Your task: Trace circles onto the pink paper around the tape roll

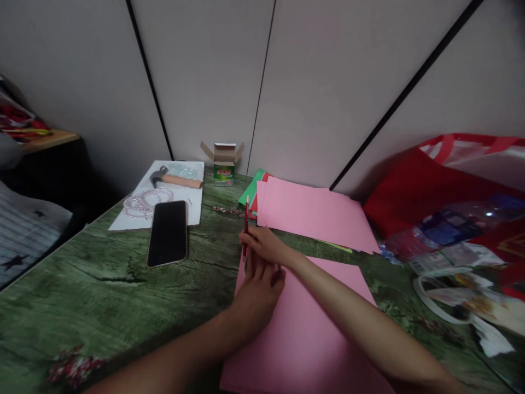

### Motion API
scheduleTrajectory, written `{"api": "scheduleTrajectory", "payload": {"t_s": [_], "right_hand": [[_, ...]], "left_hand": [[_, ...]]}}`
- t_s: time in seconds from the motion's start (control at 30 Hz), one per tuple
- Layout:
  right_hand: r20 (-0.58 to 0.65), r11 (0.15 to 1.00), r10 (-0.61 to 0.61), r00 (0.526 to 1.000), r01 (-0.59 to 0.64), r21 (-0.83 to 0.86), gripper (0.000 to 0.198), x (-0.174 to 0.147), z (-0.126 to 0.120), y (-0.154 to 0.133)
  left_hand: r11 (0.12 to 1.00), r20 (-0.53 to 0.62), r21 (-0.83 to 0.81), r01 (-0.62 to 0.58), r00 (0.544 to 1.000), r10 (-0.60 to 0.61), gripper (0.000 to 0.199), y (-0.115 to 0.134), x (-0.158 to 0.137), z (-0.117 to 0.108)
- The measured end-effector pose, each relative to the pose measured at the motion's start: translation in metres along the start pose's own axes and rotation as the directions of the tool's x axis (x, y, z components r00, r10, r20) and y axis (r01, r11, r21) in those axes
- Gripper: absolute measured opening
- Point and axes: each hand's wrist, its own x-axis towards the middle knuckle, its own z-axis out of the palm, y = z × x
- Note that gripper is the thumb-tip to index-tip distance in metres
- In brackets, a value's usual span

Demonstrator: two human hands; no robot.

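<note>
My right hand point(266, 244) is closed round a dark red pencil point(246, 216), held nearly upright with its pale end up; its tip is hidden. Just in front of it, my left hand point(258, 287) bends its fingers down over the upper left part of a pink paper sheet point(303, 350). A greyish curved edge shows beside the left fingers, but what they press on is mostly covered. The two hands touch or nearly touch. Beyond them lies a stack of pink sheets point(315, 210), with green and red sheets point(254, 189) showing at its left.
On the left are a black phone point(168, 232), a white board point(137, 219) with a hammer point(176, 178) and a beaded string point(147, 201). An opened small green box point(223, 171) stands by the wall. A plastic bottle point(443, 227), white ring point(435, 306) and red bag point(410, 186) crowd the right.
</note>
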Motion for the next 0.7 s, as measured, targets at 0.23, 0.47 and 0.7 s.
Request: {"api": "scheduleTrajectory", "payload": {"t_s": [0.23, 0.47, 0.7], "right_hand": [[-0.099, 0.985, 0.099, 0.99, -0.084, 0.154, 0.029, -0.005, -0.005, 0.012], [-0.216, 0.976, 0.159, 0.963, -0.12, 0.18, 0.035, -0.016, -0.009, 0.024], [-0.303, 0.961, 0.209, 0.93, -0.138, 0.238, 0.04, -0.032, -0.016, 0.035]], "left_hand": [[0.998, 0.041, -0.044, 0.033, 0.999, -0.032, 0.056, 0.001, 0.001, -0.006], [1.0, 0.08, -0.002, 0.027, 0.996, -0.027, 0.059, 0.002, 0.002, -0.011], [1.0, 0.0, -0.003, 0.009, 1.0, -0.009, 0.059, -0.001, 0.002, -0.003]]}}
